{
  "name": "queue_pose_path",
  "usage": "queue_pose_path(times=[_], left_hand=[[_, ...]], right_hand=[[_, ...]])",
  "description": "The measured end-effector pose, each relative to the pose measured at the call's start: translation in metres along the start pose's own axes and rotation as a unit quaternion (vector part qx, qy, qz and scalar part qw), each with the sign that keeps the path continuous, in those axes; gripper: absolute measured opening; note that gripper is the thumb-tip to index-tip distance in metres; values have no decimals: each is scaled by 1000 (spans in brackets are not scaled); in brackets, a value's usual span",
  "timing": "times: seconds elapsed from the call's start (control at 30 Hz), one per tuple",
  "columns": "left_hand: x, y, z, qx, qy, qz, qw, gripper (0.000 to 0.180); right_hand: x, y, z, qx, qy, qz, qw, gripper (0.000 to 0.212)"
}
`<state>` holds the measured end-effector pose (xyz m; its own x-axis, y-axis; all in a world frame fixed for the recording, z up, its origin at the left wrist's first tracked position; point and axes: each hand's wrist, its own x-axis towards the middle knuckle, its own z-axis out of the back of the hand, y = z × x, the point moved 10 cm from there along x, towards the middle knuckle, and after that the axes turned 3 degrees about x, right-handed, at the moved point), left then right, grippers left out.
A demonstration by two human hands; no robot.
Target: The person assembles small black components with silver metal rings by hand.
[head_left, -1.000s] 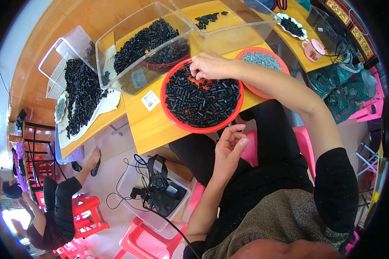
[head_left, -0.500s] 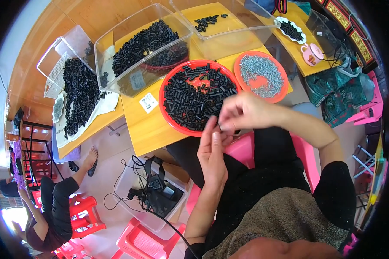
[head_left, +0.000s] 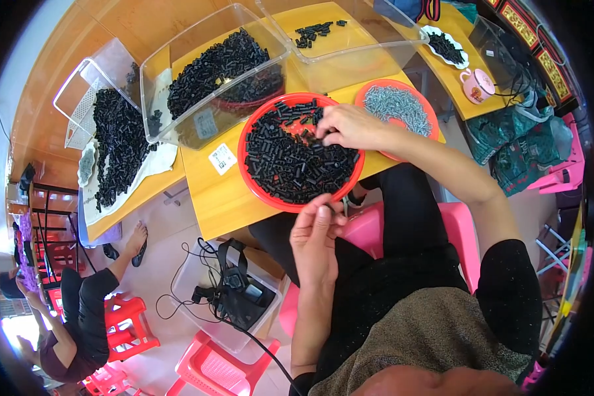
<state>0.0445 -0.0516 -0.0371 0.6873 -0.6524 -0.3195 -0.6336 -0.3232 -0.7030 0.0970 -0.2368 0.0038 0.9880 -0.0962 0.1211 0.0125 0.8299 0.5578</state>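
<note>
A red round basin full of short black tube-like plastic pieces stands at the table's front edge. Over its right side reaches my right hand, fingers curled down among the pieces; whatever they pinch is hidden. Just below the near rim my left hand is closed, thumb against fingers, with a small dark piece partly showing at the tips. To the right, partly behind my right forearm, an orange-red plate bears many small silvery metal pieces resembling screws.
A clear plastic bin heaped with black pieces stands behind the basin. Another black pile lies on white cloth at left. A pink mug and white dish are at far right. One person sits at lower left.
My right hand has left my left hand and moved up and left into the basin's black pieces. The left hand has shifted slightly down and left, still closed.
</note>
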Motion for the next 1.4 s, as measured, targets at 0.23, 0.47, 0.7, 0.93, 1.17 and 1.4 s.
queue_pose_path(times=[0.23,0.47,0.7,0.93,1.17,1.4], left_hand=[[18,-51,22,-146,-20,-103,984,25],[23,-35,29,-166,-20,-77,983,26],[23,-19,19,-142,-5,-45,989,25],[30,14,13,-111,-8,2,994,23],[29,18,7,-120,7,18,993,24],[28,14,7,-121,2,11,993,25]], right_hand=[[10,5,18,43,-12,-24,999,25],[10,10,4,84,-49,27,995,23],[-49,-39,73,-13,-95,-103,990,9],[-115,-93,81,-26,-81,-178,980,9],[-106,-86,66,-50,-86,-101,990,7],[-93,-79,54,-165,11,-74,983,8]])
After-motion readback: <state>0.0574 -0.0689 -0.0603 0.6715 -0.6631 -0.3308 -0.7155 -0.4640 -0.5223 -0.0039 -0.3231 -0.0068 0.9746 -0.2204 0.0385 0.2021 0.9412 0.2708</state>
